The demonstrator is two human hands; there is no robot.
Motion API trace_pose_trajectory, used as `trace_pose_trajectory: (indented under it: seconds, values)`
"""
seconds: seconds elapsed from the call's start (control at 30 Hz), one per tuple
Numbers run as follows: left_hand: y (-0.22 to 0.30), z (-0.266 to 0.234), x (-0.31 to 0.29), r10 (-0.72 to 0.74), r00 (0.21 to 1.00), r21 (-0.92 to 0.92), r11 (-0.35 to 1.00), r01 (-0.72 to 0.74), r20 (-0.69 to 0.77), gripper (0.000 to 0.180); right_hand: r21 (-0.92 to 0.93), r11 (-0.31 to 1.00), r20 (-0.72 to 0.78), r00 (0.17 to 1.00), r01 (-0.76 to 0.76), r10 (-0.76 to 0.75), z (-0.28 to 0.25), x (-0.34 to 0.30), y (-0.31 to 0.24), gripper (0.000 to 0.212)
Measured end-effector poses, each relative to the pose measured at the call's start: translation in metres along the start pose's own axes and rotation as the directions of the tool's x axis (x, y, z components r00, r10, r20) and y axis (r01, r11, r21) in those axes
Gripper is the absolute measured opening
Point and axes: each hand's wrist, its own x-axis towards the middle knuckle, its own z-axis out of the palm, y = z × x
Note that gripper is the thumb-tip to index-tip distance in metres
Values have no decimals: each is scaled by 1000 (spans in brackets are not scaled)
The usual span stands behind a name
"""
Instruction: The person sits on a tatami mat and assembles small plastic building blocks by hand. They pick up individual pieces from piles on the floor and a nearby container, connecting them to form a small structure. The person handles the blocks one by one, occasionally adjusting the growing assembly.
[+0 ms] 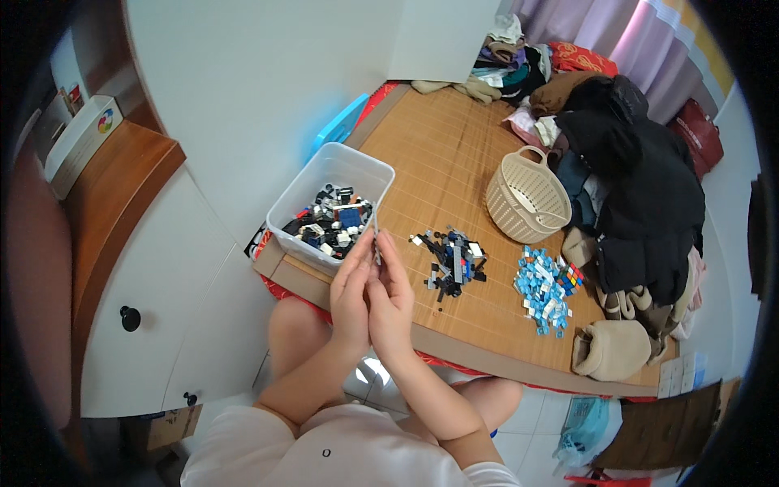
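Note:
My left hand [350,296] and my right hand [393,302] are pressed together, palms facing, at the near edge of the mat-covered bed. Between their fingers stands a thin grey toy-brick piece [376,231], its upper end showing above the fingertips; the rest is hidden. Just left of the hands is a clear plastic bin [280,203] with mixed loose toy bricks [349,217] in black, white, grey and blue. To the right lies a loose pile of mostly black and grey bricks [457,261] on the mat.
Farther right are a heap of blue and white small pieces [540,292], a colourful puzzle cube [570,279] and a beige basket [527,195]. Dark clothes [633,187] pile along the right side. A blue lid [339,126] leans behind the bin, by a white cabinet [268,81].

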Motion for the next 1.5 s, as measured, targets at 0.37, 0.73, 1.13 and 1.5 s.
trace_pose_trajectory:
  seconds: [0.37, 0.73, 1.13, 1.5]
  values:
    - [28, -37, 25, 111, 990, -68, 991, -116, -82, 47, 1, 1000, 144, 990, -4, 4, 49, 24, 7, 43]
    - [39, -34, 27, 155, 973, 34, 988, -152, -170, 51, 100, 991, 124, 990, -86, 73, 49, 27, 13, 53]
    - [17, -9, 7, 37, 999, 10, 999, -37, 13, 48, 103, 989, 0, 995, -102, 103, 7, 9, 1, 53]
    - [-61, 5, -8, -369, 923, 125, 926, 355, 110, 45, 121, 966, -332, 907, -229, 257, -95, -37, 31, 56]
